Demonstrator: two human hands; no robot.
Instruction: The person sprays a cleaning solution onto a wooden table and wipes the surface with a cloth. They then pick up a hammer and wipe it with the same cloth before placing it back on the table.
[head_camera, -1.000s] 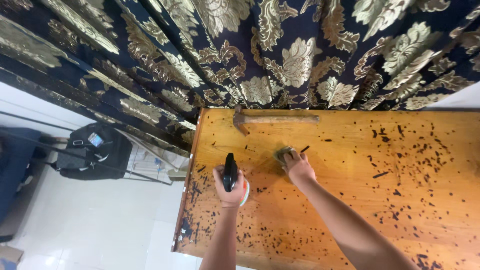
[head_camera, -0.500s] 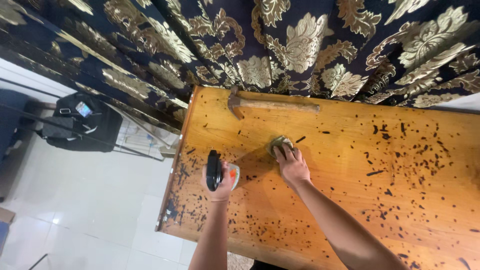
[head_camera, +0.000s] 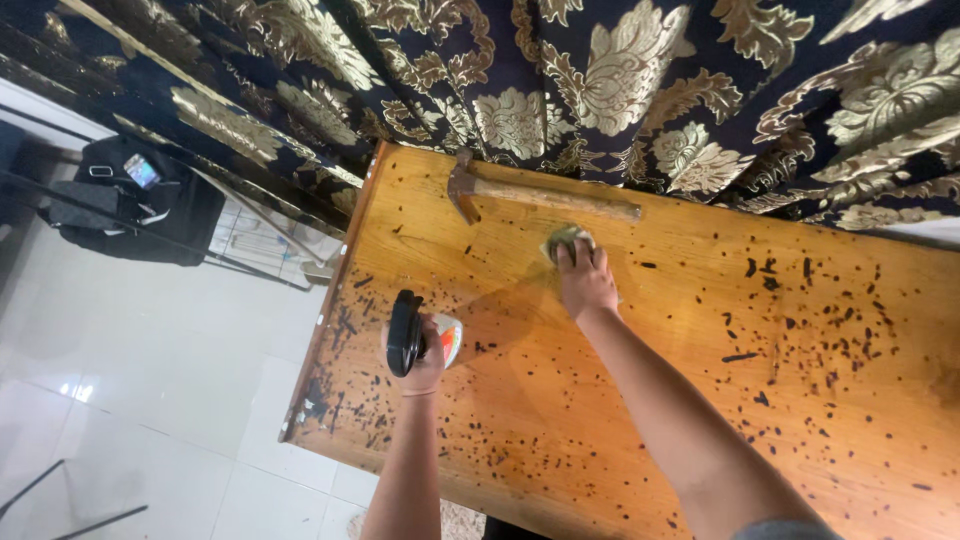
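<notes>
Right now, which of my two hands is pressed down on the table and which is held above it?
The right hand presses a greenish pad onto the wooden table, near the hammer. The left hand holds a spray bottle above it.

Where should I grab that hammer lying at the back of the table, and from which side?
Grip the hammer by its wooden handle, past the middle toward the free right end. It lies flat along the table edge against the curtain, head to the left, so come from above on the near side, right of the right hand.
</notes>
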